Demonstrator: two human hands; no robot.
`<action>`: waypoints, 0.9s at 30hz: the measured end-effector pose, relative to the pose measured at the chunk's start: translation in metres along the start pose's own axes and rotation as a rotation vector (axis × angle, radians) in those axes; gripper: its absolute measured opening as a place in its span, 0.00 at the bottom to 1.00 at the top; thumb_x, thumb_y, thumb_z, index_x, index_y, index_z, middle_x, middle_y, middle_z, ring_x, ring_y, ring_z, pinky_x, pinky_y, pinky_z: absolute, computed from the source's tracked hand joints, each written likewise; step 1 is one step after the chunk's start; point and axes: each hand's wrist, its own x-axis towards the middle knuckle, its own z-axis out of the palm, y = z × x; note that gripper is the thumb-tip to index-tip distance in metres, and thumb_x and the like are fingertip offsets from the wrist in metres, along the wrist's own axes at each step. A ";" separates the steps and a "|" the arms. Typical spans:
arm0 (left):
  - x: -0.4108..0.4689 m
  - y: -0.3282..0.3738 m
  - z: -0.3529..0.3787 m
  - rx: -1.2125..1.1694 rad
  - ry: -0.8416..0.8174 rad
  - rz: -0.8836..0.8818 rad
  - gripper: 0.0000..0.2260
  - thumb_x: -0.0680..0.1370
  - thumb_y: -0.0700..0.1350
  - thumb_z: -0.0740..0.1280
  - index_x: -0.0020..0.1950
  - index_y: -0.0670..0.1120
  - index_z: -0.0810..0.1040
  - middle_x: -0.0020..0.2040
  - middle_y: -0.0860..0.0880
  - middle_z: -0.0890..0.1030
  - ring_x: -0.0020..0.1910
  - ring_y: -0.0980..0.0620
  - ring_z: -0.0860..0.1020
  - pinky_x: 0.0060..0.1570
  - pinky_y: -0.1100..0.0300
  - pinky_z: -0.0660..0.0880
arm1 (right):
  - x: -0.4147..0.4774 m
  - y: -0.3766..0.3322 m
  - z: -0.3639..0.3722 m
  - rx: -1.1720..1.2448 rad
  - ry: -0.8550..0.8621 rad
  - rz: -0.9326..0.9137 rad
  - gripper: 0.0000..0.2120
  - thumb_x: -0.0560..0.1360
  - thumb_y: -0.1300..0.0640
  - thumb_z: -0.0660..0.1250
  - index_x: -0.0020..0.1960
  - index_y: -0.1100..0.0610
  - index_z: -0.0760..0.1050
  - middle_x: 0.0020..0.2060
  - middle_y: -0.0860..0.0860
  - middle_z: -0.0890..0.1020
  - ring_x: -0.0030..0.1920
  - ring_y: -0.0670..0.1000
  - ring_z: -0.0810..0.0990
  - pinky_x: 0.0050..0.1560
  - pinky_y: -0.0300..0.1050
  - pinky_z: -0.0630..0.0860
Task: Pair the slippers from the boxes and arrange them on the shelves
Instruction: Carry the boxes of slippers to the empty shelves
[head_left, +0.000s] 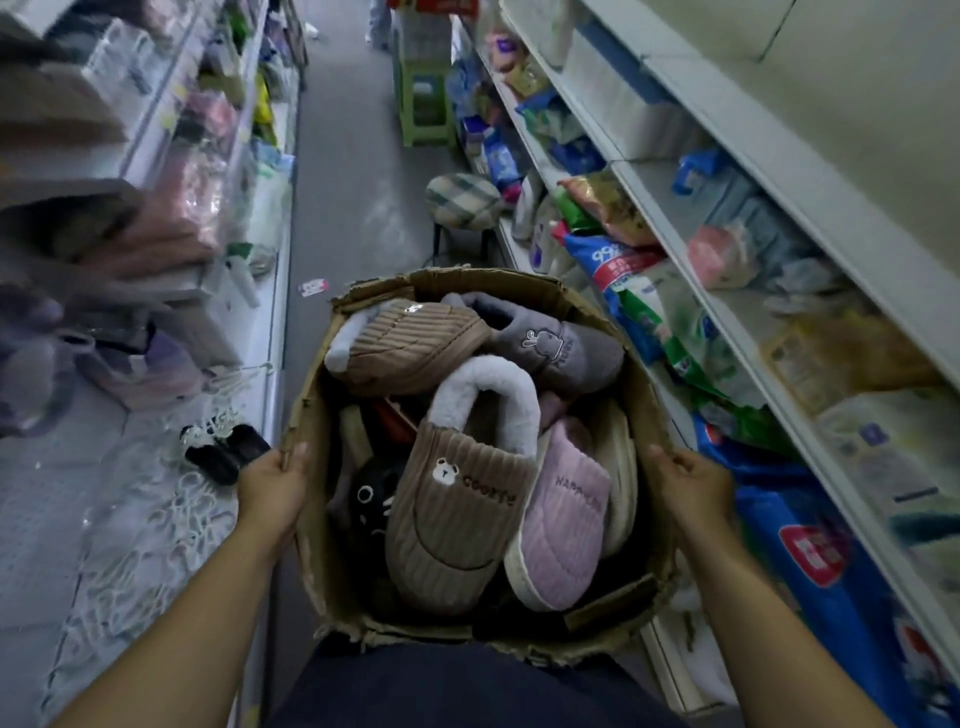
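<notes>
Head view: both hands grip box (slipper-filled).

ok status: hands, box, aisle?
Left hand and right hand grip cardboard box sides. Slippers unpaired inside. Plaid stool ahead in aisle.

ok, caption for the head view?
Both hands, left and right, grip a cardboard box of mixed slippers in a shop aisle.

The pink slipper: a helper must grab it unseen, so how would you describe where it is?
Find the cardboard box held between both hands. Inside, near the right wall, the pink slipper lies beside the brown bear slipper. It alone is pink, quilted, with lettering across its top.
</notes>
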 end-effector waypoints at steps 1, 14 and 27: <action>0.022 0.011 0.009 0.014 -0.018 0.018 0.13 0.80 0.49 0.69 0.37 0.48 0.77 0.40 0.45 0.79 0.41 0.49 0.76 0.45 0.52 0.73 | 0.017 -0.011 0.007 -0.002 0.013 0.006 0.11 0.78 0.49 0.70 0.38 0.51 0.80 0.38 0.50 0.84 0.43 0.54 0.83 0.50 0.52 0.80; 0.164 0.102 0.122 0.099 -0.008 -0.113 0.10 0.81 0.44 0.69 0.50 0.37 0.82 0.41 0.43 0.80 0.41 0.50 0.75 0.45 0.56 0.70 | 0.172 -0.070 0.084 0.091 -0.051 0.231 0.07 0.77 0.54 0.71 0.40 0.50 0.81 0.41 0.51 0.83 0.43 0.52 0.80 0.58 0.54 0.80; 0.225 0.156 0.310 0.066 0.206 -0.214 0.12 0.81 0.45 0.68 0.40 0.40 0.77 0.37 0.49 0.73 0.40 0.52 0.70 0.37 0.58 0.65 | 0.428 -0.124 0.141 -0.021 -0.076 0.114 0.10 0.78 0.59 0.71 0.52 0.66 0.84 0.42 0.57 0.84 0.45 0.55 0.81 0.55 0.52 0.78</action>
